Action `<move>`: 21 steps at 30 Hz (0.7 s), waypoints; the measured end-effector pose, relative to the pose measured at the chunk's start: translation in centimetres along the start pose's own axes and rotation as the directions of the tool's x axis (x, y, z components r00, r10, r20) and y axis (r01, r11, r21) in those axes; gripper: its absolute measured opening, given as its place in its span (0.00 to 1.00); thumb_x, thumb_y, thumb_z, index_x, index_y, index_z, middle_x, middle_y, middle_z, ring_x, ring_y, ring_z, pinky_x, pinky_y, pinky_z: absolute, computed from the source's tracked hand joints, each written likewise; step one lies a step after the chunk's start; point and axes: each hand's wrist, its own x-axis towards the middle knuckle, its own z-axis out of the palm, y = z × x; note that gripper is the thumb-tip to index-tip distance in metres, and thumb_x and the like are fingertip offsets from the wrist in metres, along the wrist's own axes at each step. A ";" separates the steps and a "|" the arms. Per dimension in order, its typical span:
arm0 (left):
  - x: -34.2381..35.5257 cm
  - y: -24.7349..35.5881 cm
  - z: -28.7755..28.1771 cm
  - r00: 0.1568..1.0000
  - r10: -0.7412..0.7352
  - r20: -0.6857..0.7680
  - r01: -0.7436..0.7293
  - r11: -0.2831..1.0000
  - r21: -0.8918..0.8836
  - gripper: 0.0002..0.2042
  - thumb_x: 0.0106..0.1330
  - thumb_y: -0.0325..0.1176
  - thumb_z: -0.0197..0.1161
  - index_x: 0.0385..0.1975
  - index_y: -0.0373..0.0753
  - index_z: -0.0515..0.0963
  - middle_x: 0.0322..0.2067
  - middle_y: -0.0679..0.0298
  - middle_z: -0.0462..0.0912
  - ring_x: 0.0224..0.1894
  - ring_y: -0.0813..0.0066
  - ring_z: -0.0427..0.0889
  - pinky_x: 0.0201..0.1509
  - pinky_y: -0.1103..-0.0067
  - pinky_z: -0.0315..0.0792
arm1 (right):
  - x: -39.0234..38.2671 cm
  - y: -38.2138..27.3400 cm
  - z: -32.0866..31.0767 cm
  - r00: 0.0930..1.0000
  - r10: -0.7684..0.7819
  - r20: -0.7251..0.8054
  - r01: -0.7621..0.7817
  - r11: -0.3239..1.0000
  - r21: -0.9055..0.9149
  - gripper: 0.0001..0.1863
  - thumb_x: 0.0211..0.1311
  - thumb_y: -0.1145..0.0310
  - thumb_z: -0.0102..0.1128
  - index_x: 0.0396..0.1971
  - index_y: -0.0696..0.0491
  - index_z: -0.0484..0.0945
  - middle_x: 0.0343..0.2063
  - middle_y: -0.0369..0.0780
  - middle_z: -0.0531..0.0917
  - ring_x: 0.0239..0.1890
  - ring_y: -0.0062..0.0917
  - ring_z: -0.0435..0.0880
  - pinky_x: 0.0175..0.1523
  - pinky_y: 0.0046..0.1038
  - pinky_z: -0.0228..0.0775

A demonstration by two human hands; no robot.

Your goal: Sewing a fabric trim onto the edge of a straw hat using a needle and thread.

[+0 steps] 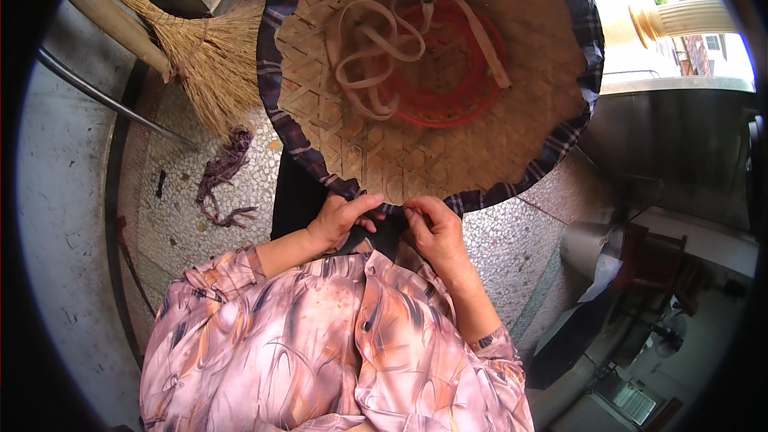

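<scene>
A wide woven bamboo hat (512,136) lies with its hollow side up over my lap. Dark plaid cloth (282,116) wraps its rim all round. Inside sit a red plastic headband ring (424,116) and a loose, looped pale strap (366,56). At the near edge my left hand (336,222) is closed on the cloth-trimmed rim, thumb on top and fingers curled below. Just to its right, my right hand (436,232) pinches the same rim between thumb and forefinger. Whether something small is in this pinch I cannot tell.
A straw broom (200,52) leans at the upper left, near a bent metal tube (120,96). A tangled purple-brown cloth strip (226,172) lies on the speckled floor (180,228). Dark metal panelling (672,152) stands at the right, and a brown wooden chair (652,256) farther back.
</scene>
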 end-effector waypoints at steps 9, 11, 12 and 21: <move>0.7 -0.7 -0.3 1.000 0.016 0.022 -0.019 0.984 0.175 0.09 0.61 0.33 0.62 0.32 0.32 0.80 0.23 0.60 0.82 0.19 0.79 0.76 0.23 0.85 0.69 | 0.1 -1.1 -0.4 1.000 -0.012 -0.006 0.011 0.991 -0.137 0.05 0.57 0.76 0.60 0.33 0.57 0.77 0.27 0.44 0.80 0.30 0.33 0.80 0.36 0.28 0.71; 0.8 -0.7 -0.3 1.000 0.002 0.028 -0.007 0.985 0.171 0.09 0.61 0.33 0.62 0.32 0.32 0.80 0.23 0.59 0.82 0.19 0.79 0.76 0.23 0.85 0.69 | -0.1 -2.0 -0.7 0.998 0.054 0.018 -0.052 0.993 -0.107 0.05 0.56 0.74 0.59 0.33 0.56 0.76 0.28 0.47 0.80 0.32 0.41 0.81 0.37 0.33 0.72; 0.8 -0.8 -0.3 0.999 -0.014 0.036 0.007 0.985 0.170 0.09 0.61 0.33 0.62 0.32 0.32 0.80 0.24 0.59 0.82 0.18 0.79 0.76 0.23 0.86 0.69 | -0.4 -2.3 -0.8 0.997 0.067 0.031 -0.064 0.994 -0.088 0.05 0.55 0.77 0.59 0.33 0.57 0.77 0.27 0.45 0.80 0.30 0.36 0.81 0.36 0.29 0.72; 0.8 -1.1 -0.6 0.998 -0.038 0.055 0.028 0.984 0.174 0.10 0.61 0.34 0.62 0.31 0.32 0.81 0.23 0.61 0.83 0.19 0.81 0.76 0.24 0.86 0.69 | -1.4 -2.7 -0.4 0.996 -0.082 0.037 0.090 0.955 -0.284 0.07 0.52 0.78 0.59 0.32 0.58 0.79 0.27 0.47 0.80 0.29 0.41 0.81 0.36 0.34 0.74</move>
